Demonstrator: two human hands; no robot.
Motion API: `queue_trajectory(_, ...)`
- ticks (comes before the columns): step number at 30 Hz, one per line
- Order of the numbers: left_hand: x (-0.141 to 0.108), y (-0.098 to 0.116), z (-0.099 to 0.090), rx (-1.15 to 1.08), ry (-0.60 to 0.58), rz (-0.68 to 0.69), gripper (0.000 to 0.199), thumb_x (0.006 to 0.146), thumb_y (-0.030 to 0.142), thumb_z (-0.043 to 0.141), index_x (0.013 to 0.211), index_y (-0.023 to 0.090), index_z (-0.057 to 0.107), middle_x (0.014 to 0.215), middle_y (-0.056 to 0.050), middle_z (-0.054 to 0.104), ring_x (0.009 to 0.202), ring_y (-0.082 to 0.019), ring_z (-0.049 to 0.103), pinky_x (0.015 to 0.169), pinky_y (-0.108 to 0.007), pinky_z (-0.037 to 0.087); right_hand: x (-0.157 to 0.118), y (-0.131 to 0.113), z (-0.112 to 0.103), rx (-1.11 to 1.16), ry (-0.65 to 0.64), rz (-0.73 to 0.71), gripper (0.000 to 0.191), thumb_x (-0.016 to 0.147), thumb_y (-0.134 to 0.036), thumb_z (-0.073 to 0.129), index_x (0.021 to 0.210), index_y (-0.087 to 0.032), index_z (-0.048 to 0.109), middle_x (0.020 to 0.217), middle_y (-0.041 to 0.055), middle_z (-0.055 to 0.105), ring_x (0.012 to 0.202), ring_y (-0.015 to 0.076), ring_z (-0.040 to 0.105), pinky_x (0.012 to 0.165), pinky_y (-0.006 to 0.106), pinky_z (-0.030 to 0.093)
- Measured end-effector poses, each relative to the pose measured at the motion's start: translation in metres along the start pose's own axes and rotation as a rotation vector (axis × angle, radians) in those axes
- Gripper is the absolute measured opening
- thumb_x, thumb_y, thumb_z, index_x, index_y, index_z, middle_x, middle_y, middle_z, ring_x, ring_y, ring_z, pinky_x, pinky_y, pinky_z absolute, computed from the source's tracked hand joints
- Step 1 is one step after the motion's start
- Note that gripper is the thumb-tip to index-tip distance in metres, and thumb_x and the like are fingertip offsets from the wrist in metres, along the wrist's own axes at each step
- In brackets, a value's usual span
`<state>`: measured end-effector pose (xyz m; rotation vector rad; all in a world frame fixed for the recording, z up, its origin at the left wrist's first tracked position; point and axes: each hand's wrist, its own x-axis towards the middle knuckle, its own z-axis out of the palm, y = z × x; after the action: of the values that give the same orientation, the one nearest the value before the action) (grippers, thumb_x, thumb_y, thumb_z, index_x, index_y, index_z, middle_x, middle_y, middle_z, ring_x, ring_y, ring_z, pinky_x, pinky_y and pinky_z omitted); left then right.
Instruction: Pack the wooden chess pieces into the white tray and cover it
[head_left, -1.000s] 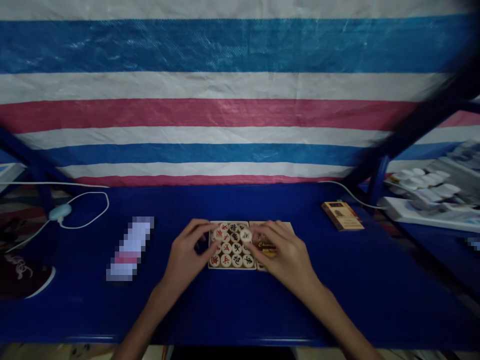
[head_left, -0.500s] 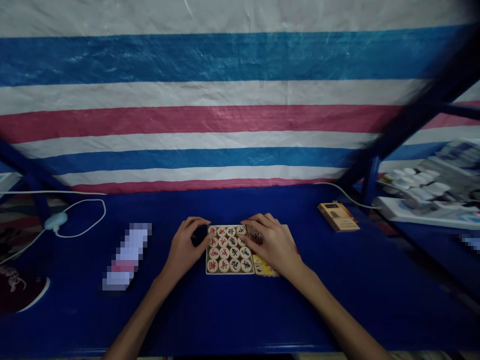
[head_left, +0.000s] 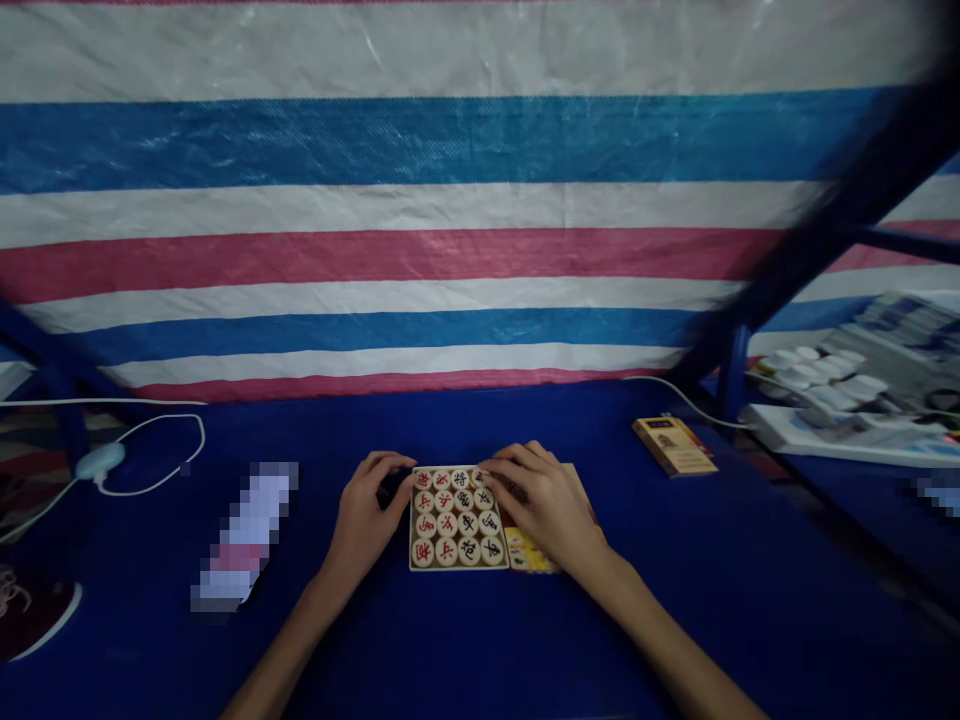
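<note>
A shallow wooden tray on the blue table holds several round pale chess pieces with red or black characters, laid flat in rows. My left hand rests against the tray's left edge, fingers curled near its top left corner. My right hand lies to the right of the tray over a yellow printed lid or box, its fingertips touching the pieces at the tray's top right corner. Whether a piece is pinched there I cannot tell.
A small tan box lies at the right. A blurred-out flat object lies at the left. A white cable with a switch curls at far left. White trays and stacks sit on the right shelf behind a blue post.
My left hand has drawn back from the pieces to the tray's left edge. My right hand slid slightly left onto the top right pieces. The view tilted up, so everything sits lower.
</note>
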<state>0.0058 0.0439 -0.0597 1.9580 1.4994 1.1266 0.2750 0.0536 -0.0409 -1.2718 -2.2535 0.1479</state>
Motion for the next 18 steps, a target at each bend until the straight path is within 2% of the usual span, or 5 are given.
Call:
queue_trajectory(4, -0.012, 0.011, -0.01, -0.023, 0.107, -0.024, 0.02, 0.101, 0.032, 0.054, 0.109, 0.025, 0.07, 0.114, -0.005, 0.067, 0.1, -0.018, 0.066, 0.077, -0.03, 0.054, -0.013, -0.007, -0.009, 0.03, 0.108, 0.071, 0.027, 0.103, -0.031, 0.049, 0.119, -0.027, 0.07, 0.113, 0.0045, 0.072, 0.1, 0.0223, 0.064, 0.09, 0.042, 0.048)
queue_trajectory(7, -0.041, 0.019, -0.014, -0.048, 0.178, -0.071, 0.02, 0.101, 0.034, 0.054, 0.108, 0.026, 0.071, 0.113, -0.005, 0.068, 0.099, -0.019, 0.066, 0.08, -0.031, 0.055, -0.044, -0.018, -0.008, -0.043, 0.188, 0.12, 0.032, 0.102, -0.034, 0.051, 0.13, -0.027, 0.064, 0.127, 0.0067, 0.068, 0.113, 0.0256, 0.063, 0.095, 0.045, 0.048)
queue_trajectory(11, -0.087, 0.019, -0.01, -0.018, 0.119, -0.172, 0.027, 0.099, 0.04, 0.056, 0.12, 0.028, 0.068, 0.116, -0.006, 0.07, 0.093, -0.021, 0.069, 0.079, -0.036, 0.059, -0.097, -0.027, -0.003, -0.24, 0.139, 0.111, 0.056, 0.096, -0.044, 0.059, 0.149, -0.03, 0.049, 0.149, 0.0068, 0.056, 0.134, 0.0337, 0.052, 0.103, 0.054, 0.045)
queue_trajectory(13, -0.101, 0.016, -0.008, -0.008, 0.102, -0.224, 0.034, 0.099, 0.043, 0.056, 0.129, 0.029, 0.063, 0.115, -0.006, 0.072, 0.094, -0.022, 0.071, 0.077, -0.036, 0.061, -0.115, -0.028, -0.003, -0.265, 0.116, 0.08, 0.06, 0.096, -0.044, 0.059, 0.153, -0.033, 0.044, 0.152, 0.0043, 0.053, 0.137, 0.0331, 0.05, 0.105, 0.054, 0.045)
queue_trajectory(18, -0.103, 0.009, -0.009, -0.069, 0.088, -0.296, 0.037, 0.099, 0.048, 0.055, 0.132, 0.031, 0.061, 0.116, -0.005, 0.074, 0.1, -0.022, 0.072, 0.079, -0.036, 0.062, -0.129, -0.031, -0.007, -0.297, 0.122, 0.142, 0.076, 0.088, -0.058, 0.065, 0.155, -0.034, 0.039, 0.155, 0.0042, 0.05, 0.138, 0.0361, 0.049, 0.105, 0.057, 0.045)
